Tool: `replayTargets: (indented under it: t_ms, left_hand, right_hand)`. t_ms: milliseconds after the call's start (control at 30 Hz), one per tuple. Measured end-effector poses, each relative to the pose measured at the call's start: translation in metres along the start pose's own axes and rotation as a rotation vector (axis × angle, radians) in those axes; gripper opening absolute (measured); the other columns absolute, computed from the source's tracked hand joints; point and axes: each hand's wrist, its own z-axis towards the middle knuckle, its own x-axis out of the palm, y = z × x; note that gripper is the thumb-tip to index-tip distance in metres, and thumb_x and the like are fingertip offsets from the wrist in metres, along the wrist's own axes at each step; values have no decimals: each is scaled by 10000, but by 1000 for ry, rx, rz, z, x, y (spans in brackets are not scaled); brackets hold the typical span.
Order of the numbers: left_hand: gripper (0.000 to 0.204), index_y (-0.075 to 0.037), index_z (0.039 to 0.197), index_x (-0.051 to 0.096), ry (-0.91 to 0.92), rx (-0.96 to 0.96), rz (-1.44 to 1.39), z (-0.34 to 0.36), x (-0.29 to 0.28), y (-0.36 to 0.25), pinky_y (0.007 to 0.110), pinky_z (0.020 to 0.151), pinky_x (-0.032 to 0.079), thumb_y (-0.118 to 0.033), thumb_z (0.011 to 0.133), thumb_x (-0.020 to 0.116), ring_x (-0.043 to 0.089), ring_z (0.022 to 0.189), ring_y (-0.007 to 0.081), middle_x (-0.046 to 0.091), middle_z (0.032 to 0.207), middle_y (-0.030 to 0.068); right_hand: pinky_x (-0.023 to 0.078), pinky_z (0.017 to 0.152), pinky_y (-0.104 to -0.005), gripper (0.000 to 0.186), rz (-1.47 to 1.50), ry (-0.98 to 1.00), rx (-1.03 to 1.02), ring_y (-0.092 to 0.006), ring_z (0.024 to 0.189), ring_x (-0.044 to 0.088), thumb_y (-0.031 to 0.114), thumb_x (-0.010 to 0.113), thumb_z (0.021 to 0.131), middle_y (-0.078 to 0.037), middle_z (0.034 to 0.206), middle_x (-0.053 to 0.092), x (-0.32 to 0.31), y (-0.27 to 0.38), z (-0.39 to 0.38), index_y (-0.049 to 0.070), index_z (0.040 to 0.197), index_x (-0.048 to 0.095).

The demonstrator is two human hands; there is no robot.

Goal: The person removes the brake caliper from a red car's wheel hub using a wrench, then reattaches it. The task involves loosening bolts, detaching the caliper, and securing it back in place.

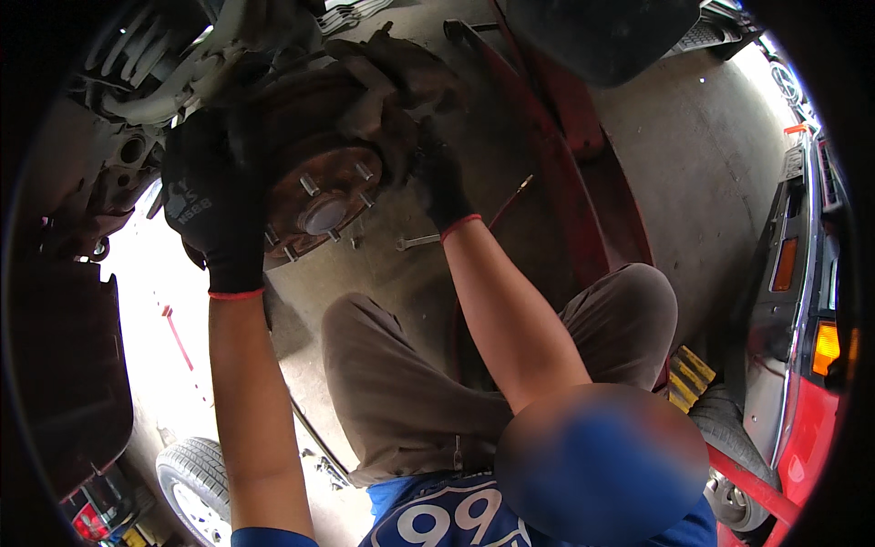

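A rusty wheel hub (342, 167) with several bare studs faces me under a raised vehicle. Left of it, my left hand (214, 196), in a black glove with a red cuff, rests against the dark brake assembly; its fingertips are lost in shadow. My right hand (439, 178), gloved the same way, reaches to the right side of the assembly, beside a rusty bracket-like part (374, 96). Its fingers blend into the dark metal, so I cannot tell what they hold. A metal wrench (419, 242) lies on the floor by my right wrist.
A coil spring (137, 59) and suspension arms hang at upper left. A long red steel frame (570, 137) stands to the right, near a thin red hose (507, 205). A loose wheel (193, 479) is at lower left, a yellow-black block (691, 376) and red vehicle (811, 428) at right.
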Motion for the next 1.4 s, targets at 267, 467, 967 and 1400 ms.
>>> replayTargets:
  t_ms: [267,467,967,1400]
  left_hand:
    - [256,-102,966,707,-90,-7,-86,0,0,-1,450,752,530,-353,954,658,676,867,332,691,914,115]
    - [300,-109,967,709,-77,-35,-79,0,-2,-1,468,756,529,-401,964,641,681,895,342,699,946,126]
    - [279,-130,1016,698,-90,81,-123,-6,9,15,459,778,542,-392,972,612,675,924,351,700,1000,115]
    - [323,-38,1096,722,-37,4,80,-4,7,6,397,769,551,-330,1001,622,708,904,311,721,984,129]
  right_hand:
    - [520,880,-334,389,-584,165,-270,-173,1041,639,201,720,933,-104,1196,677,24,65,-30,29,1276,660]
    - [524,914,-377,429,-820,156,-494,-258,1073,664,173,676,937,-150,1203,668,19,63,-26,29,1336,615]
    - [516,932,-435,315,-1048,228,-625,-363,1082,651,112,594,944,-188,1163,688,-23,51,-20,38,1234,691]
    - [519,979,-469,276,-2069,545,116,-352,1152,669,170,612,845,-178,1206,706,-202,-98,-48,82,1071,743]
